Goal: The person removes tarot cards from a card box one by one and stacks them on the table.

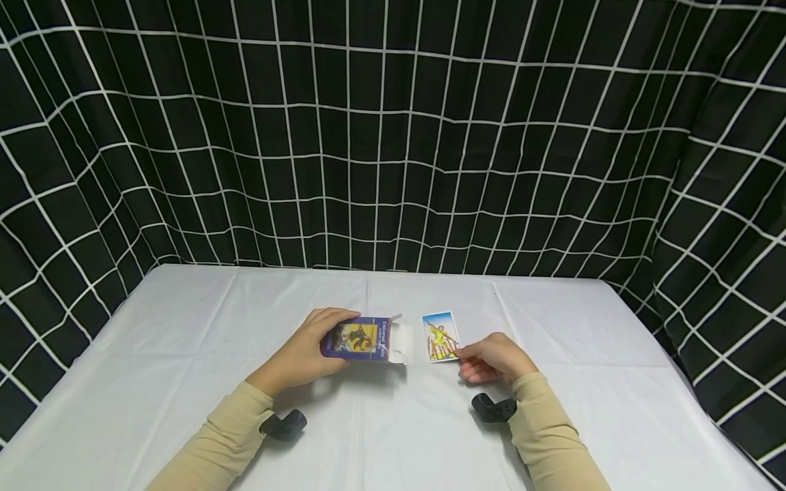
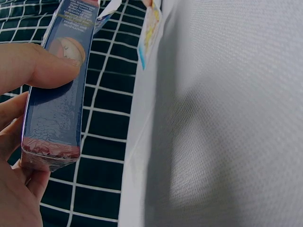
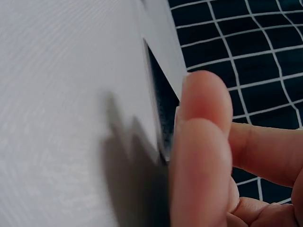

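My left hand grips a blue-purple tarot card box above the white cloth, its picture face up. At the box's right end a white flap stands open. In the left wrist view the thumb presses on the narrow side of the box, whose end has a clear wrap. To the right, my right hand pinches the lower right corner of a tarot card with a yellow figure under blue sky. From the right wrist, the card's dark underside shows past the fingers.
A white cloth covers the table. Black curtains with white grid lines hang behind and at both sides. Each wrist carries a black camera mount, one on the left and one on the right.
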`<state>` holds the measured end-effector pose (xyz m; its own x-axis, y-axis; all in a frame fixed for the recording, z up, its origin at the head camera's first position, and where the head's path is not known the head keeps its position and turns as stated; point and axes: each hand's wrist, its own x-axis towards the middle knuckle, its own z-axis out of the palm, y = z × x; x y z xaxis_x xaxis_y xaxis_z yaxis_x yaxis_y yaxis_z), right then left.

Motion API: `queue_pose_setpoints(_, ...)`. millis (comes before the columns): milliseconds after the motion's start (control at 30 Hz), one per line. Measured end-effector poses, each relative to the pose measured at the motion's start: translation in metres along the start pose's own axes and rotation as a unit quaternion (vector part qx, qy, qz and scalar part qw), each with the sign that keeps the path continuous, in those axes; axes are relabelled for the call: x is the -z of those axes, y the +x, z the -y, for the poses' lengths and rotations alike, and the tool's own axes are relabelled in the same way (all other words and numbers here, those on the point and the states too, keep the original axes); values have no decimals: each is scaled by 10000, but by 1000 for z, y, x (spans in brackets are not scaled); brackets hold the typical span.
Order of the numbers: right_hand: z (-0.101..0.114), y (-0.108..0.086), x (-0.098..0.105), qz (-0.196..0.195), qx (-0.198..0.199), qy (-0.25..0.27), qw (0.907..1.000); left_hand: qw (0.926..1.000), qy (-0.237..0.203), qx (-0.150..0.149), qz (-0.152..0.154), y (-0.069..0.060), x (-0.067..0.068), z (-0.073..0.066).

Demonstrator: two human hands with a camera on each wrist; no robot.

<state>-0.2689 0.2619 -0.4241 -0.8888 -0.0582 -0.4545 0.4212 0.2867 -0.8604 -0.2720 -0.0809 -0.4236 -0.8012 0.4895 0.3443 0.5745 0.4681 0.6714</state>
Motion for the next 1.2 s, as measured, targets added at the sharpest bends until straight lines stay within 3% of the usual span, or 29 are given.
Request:
queue_pose_setpoints(333,-4,1,-3,-205,-160,-440,9987,10000,4,-73,-30,0,0,1)
queue_pose_setpoints(767,-3,3,-9,-485,3,-954,9943,10000,18,-8,11,1,0,1)
queue_pose_setpoints(1200,-2,2,-7,-442,38,-749,9962,10000,8,-35,-7,0,0,1)
